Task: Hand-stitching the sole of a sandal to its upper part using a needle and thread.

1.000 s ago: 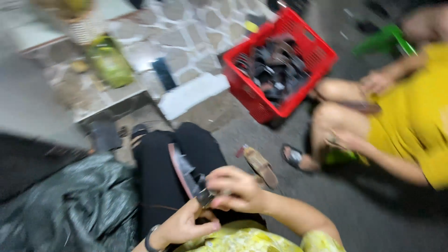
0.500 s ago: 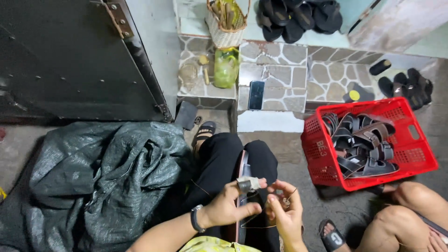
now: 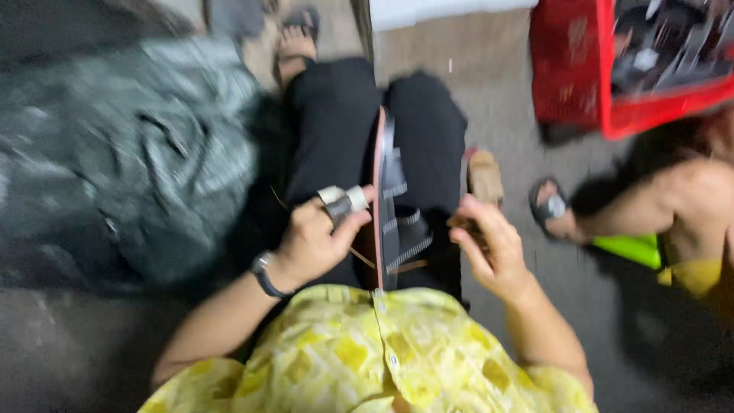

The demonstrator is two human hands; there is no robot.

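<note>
A sandal (image 3: 391, 200) with black-and-white straps stands on its edge between my knees, over my black trousers. My left hand (image 3: 317, 239) grips a small tool with pale tape round my fingers, pressed against the sandal's left side. My right hand (image 3: 489, 248) hovers just right of the sandal, fingers curled around something small and dark that I cannot make out. The frame is motion-blurred.
A grey-black plastic sack (image 3: 130, 160) fills the floor at left. A red crate (image 3: 604, 69) of dark sandal parts stands at top right. Another person sits at right, a sandalled foot (image 3: 552, 208) near my knee. A loose brown sole (image 3: 485, 176) lies beside my right leg.
The view has dropped and closed in on my lap. My hands, together on the sandal before, are now apart, the right one drawn off to the right.
</note>
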